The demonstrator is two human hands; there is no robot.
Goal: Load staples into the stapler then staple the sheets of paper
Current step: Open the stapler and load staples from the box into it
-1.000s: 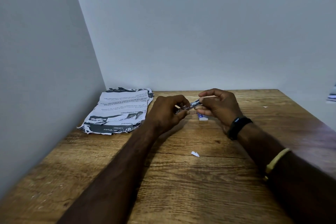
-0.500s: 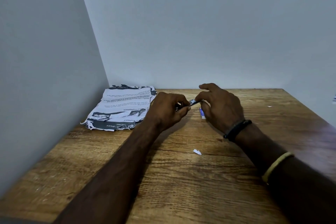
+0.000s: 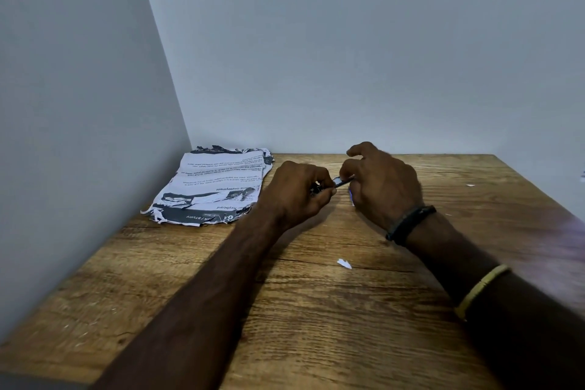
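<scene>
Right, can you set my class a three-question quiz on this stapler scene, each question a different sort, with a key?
1. True or false: the printed sheets lie on the table beside the left wall.
2. What does the left hand grip? A) stapler B) pen C) scissors
3. Fill in: the band nearest the right hand is ___ in colour.

Key: 1 true; 2 A; 3 black.
</scene>
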